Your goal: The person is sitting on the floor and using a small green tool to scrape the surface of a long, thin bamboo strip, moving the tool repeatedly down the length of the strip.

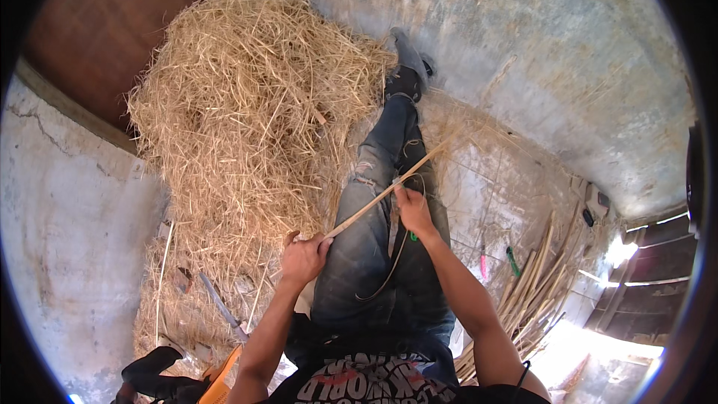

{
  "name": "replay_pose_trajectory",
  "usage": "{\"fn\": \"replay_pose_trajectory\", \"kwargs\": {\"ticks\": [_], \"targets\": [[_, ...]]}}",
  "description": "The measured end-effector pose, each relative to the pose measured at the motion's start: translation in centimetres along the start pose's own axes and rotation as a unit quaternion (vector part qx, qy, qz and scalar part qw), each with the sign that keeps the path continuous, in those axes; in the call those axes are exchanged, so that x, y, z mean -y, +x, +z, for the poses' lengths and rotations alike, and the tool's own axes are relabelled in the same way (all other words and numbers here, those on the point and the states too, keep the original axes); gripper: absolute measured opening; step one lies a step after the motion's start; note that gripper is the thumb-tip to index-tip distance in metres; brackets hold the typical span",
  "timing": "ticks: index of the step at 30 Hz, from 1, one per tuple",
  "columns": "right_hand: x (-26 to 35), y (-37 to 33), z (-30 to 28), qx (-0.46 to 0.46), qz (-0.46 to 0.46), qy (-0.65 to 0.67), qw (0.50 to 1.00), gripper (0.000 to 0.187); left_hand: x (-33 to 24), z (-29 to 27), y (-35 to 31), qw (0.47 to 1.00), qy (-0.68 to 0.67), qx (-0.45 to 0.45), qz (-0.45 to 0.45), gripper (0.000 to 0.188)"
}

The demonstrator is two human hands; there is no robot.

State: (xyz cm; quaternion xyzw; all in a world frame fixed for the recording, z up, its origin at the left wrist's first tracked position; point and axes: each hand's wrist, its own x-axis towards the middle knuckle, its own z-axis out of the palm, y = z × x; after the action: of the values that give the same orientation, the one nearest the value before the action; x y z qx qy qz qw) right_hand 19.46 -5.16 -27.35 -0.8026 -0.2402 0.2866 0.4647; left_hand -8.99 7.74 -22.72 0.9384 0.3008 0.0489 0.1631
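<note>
A long, thin bamboo strip slants across my outstretched legs, its far end pointing up and to the right. My left hand is closed on the near end, above my left thigh. Farther along, my right hand is closed against the strip, gripping a green-handled knife. Most of that knife is hidden in my fist; only a bit of green shows below it. A thin curled shaving hangs from near my right hand down over my lap.
A big straw-like heap of shavings rises at the left, against my leg. Bamboo strips lie bundled at right, near a pink cutter and a green tool. A long blade lies at lower left. Walls stand close ahead and left.
</note>
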Motion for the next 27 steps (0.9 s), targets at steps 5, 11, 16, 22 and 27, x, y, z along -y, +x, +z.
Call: {"fn": "replay_pose_trajectory", "kwargs": {"ticks": [5,11,16,22,27], "targets": [[0.7,-3.1,2.4,0.107,-0.006,-0.048,0.993,0.063,-1.5,0.4,0.9,1.000,0.009,-0.010,-0.007,0.034],[-0.8,-3.0,3.1,0.072,0.042,0.019,0.996,0.065,-3.2,0.6,2.1,1.000,0.020,-0.014,-0.008,0.031],[1.3,-3.1,1.7,0.189,0.132,0.178,0.957,0.060,-3.1,0.6,1.9,0.999,0.019,-0.026,-0.017,0.029],[2.2,-2.9,0.4,0.250,0.147,0.228,0.930,0.058,-2.0,-0.7,0.3,0.999,-0.021,-0.012,-0.035,0.030],[1.5,-2.3,0.5,0.235,0.150,0.217,0.936,0.060,3.7,-4.9,-4.1,1.000,0.009,-0.009,-0.001,0.024]]}}
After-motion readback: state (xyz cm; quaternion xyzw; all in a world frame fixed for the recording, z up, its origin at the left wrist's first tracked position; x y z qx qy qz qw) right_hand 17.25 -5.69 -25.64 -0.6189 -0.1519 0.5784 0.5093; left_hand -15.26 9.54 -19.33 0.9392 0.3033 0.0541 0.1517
